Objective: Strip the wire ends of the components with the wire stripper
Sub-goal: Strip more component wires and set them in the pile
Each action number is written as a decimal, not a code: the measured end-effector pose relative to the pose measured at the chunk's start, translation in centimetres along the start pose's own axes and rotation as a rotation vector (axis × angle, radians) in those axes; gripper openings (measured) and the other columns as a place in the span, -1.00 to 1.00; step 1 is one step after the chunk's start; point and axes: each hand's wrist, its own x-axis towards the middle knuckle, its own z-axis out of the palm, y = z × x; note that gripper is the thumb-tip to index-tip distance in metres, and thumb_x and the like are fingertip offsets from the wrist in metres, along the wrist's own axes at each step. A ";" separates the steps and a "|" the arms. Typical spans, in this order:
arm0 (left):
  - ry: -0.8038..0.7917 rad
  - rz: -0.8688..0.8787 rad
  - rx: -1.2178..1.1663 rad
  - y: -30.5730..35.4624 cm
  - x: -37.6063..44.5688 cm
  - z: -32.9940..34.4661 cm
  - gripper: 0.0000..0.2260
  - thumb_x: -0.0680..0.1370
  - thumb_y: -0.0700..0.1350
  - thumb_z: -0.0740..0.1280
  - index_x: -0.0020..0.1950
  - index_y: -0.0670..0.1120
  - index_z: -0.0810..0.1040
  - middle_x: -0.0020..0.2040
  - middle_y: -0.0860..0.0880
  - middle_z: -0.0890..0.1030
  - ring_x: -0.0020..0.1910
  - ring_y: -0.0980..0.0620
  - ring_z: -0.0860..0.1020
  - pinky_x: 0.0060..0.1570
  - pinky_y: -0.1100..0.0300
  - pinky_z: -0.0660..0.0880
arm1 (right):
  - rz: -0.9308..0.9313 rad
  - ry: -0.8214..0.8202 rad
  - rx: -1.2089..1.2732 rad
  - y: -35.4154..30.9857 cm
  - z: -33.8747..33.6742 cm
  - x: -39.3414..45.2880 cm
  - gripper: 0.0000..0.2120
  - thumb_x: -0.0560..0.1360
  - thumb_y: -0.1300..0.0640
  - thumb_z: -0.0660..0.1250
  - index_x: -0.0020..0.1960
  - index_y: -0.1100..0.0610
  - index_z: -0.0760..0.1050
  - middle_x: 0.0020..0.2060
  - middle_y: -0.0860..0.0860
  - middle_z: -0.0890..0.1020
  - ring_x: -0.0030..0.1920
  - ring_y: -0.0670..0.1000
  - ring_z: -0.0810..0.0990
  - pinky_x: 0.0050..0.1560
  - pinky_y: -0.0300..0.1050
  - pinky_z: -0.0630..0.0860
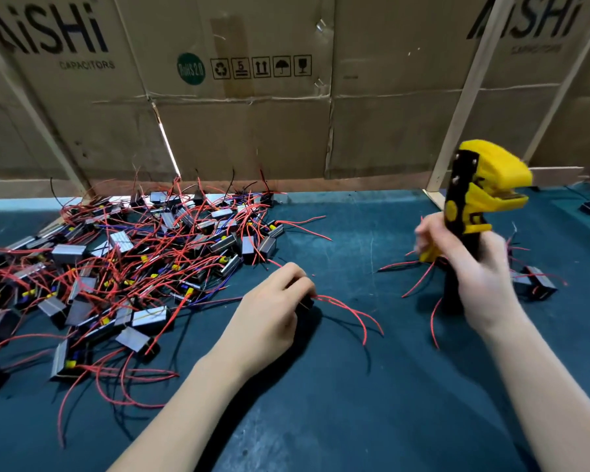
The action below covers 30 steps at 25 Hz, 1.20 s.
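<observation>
One right hand (470,267) grips the upright wire stripper (470,206), its head pointing right.

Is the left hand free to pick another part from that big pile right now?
Probably not yet. The left hand already grips a small part with red wires. The pile lies just beside it with nothing between, so once it lets go, reaching looks easy.

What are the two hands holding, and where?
The right hand grips the yellow-and-black wire stripper by its handles. The left hand holds a small black component with red wires by its body.
</observation>
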 end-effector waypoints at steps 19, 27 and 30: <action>0.210 -0.579 -0.519 -1.3 0.2 0.6 -0.92 0.45 -0.19 0.50 -0.19 -0.05 0.65 -0.30 0.08 0.66 -0.35 0.20 0.56 -0.22 0.31 0.48 | 0.230 -0.371 -0.622 2.3 3.8 -2.2 -0.43 0.18 -0.46 0.34 -0.26 0.06 0.47 -0.44 -0.16 0.48 -0.37 -0.13 0.44 -0.28 -0.19 0.35; 0.036 -0.496 -0.656 -0.8 0.3 0.4 -0.88 0.51 -0.07 0.38 -0.23 0.01 0.63 -0.26 0.05 0.67 -0.29 0.06 0.58 -0.26 0.17 0.51 | 0.089 -0.019 -1.204 3.7 2.4 -1.3 -0.47 0.29 -0.44 0.25 -0.19 0.05 0.45 -0.22 -0.01 0.57 -0.08 0.14 0.56 -0.03 0.01 0.36; 0.019 -0.478 -0.697 -0.5 0.3 0.3 -0.86 0.54 -0.15 0.37 -0.23 -0.02 0.62 -0.27 0.02 0.65 -0.27 0.10 0.57 -0.19 0.16 0.53 | 0.130 0.016 -1.283 4.4 2.1 -1.3 -0.45 0.31 -0.44 0.26 -0.09 0.05 0.50 -0.13 0.02 0.60 0.01 0.16 0.55 0.01 0.00 0.29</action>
